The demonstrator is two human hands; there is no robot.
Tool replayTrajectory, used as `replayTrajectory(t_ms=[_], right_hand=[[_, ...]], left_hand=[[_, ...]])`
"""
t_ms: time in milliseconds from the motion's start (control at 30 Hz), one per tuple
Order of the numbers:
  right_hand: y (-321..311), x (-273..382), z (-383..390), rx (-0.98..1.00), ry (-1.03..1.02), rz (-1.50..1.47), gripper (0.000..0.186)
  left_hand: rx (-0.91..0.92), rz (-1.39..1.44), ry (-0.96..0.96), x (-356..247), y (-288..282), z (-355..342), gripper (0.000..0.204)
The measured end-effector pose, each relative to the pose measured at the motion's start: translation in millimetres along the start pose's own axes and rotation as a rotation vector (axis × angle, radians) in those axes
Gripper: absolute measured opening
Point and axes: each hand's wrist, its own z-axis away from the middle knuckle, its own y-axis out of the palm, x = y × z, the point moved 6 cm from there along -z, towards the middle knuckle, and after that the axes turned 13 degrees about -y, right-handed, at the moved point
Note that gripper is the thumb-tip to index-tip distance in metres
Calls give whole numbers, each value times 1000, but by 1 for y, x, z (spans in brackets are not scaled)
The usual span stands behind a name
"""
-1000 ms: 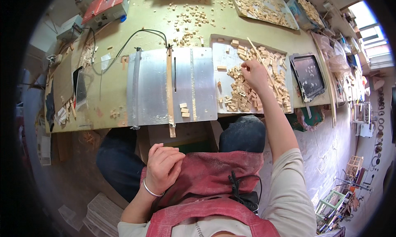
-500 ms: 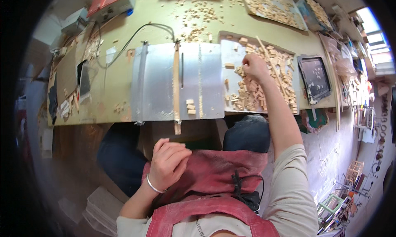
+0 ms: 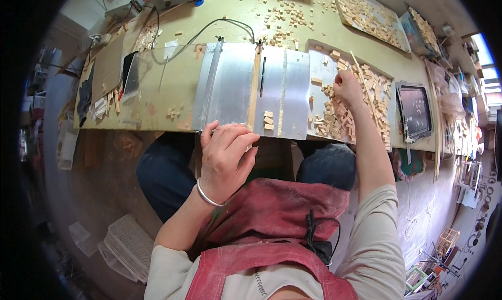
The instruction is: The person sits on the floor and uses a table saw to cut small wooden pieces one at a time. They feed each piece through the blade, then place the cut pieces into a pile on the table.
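Note:
My left hand (image 3: 227, 152), with a silver bangle at the wrist, is at the near edge of a metal plate (image 3: 232, 85). Its fingers are curled together over the near end of a narrow wooden strip (image 3: 255, 88); what they hold, if anything, is hidden. My right hand (image 3: 349, 89) reaches into a shallow tray (image 3: 319, 65) of small wooden blocks (image 3: 342, 123). Its fingertips are pinched together among the blocks, and I cannot see what is between them. A few small blocks (image 3: 268, 120) lie on the plate, right of the strip.
A thin wooden stick (image 3: 363, 83) lies across the blocks in the tray. Farther back are scattered wood pieces (image 3: 285, 18) and another filled tray (image 3: 371, 18). A black tray (image 3: 414, 112) is at the right. A black cable (image 3: 209, 25) loops behind the plate.
My left hand has moved up and forward from above my lap to the plate's near edge. My right hand stays over the blocks in the tray. The whole view has shifted.

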Motion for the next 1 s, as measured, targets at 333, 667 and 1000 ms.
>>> replayTrajectory(t_ms=[333,667,1000], right_hand=[[-18,122,66,-166,264,-1499,25],[-10,184,74,-97,269,-1523,20],[-3,232,61,-242,-332,-511,12]], left_hand=[[5,-67,-52,0,29,-21,43],[4,-107,-75,10,36,-24,48],[18,-161,-85,15,49,-29,55]])
